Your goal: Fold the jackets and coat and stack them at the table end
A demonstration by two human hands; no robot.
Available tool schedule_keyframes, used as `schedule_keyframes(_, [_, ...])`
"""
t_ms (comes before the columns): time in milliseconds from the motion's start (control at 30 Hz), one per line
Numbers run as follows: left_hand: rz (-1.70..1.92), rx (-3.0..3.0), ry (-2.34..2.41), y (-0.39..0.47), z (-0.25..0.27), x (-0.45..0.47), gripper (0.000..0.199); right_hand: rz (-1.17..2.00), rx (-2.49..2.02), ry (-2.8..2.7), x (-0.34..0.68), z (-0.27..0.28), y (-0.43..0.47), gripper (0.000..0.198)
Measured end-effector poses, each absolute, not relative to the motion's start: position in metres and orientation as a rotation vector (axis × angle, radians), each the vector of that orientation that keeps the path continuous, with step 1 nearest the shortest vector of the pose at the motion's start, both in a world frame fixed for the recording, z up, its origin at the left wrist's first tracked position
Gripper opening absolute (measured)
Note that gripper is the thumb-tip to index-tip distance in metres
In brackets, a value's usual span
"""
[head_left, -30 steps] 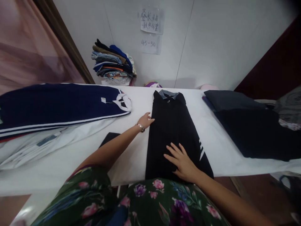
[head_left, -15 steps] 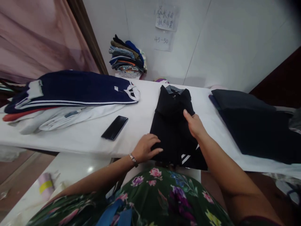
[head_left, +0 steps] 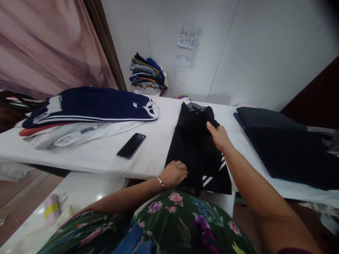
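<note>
White table point(head_left: 156, 148), right hand point(head_left: 220, 139) gripping black garment point(head_left: 192, 146)

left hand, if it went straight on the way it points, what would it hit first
The left hand would slide over the black garment it touches, then probably meet the right forearm; depth is unclear.

Upper paper sheet point(head_left: 189, 37): handwritten 叠长袖 / 秋冬外套, strokes blurred | lower paper sheet point(head_left: 184, 58): handwritten 45-50, just beneath | both on the wall point(head_left: 254, 56), above the worktop's point(head_left: 156, 151) far edge | white tag point(head_left: 135, 104) on navy garment point(head_left: 103, 104), toward that far edge: unreadable | grey-blue label point(head_left: 88, 130) on white garment point(head_left: 113, 132), nearer the worktop's front edge: unreadable
</note>
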State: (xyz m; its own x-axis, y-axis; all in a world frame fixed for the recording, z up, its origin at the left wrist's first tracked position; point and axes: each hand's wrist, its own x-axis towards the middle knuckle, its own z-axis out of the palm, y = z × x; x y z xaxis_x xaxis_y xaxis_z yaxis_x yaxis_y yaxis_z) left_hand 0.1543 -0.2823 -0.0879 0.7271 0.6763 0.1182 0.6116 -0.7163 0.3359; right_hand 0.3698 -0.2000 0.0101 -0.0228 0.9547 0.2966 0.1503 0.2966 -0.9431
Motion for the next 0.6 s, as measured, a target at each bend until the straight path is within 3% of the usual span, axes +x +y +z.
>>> schedule_keyframes(167, [0.432,2.649,0.996,-0.283,-0.092,0.159,0.024,0.846,-0.994,-2.218,0.369,-0.028,-0.242,0.040])
schedule_keyframes(267, [0.357,2.649,0.833,-0.289,-0.090,0.153,0.023,0.829,-1.017,-2.691,0.371,-0.056,-0.266,0.055])
schedule_keyframes(433, [0.614,2.360,0.970,-0.267,-0.068,0.128,0.024,0.776,-1.066,-2.736,0.370,-0.062,-0.284,0.073])
schedule_keyframes(600, [0.828,1.890,1.471,-0.166,-0.064,0.113,0.024,0.781,-1.084,-2.683,0.354,-0.067,-0.293,0.065])
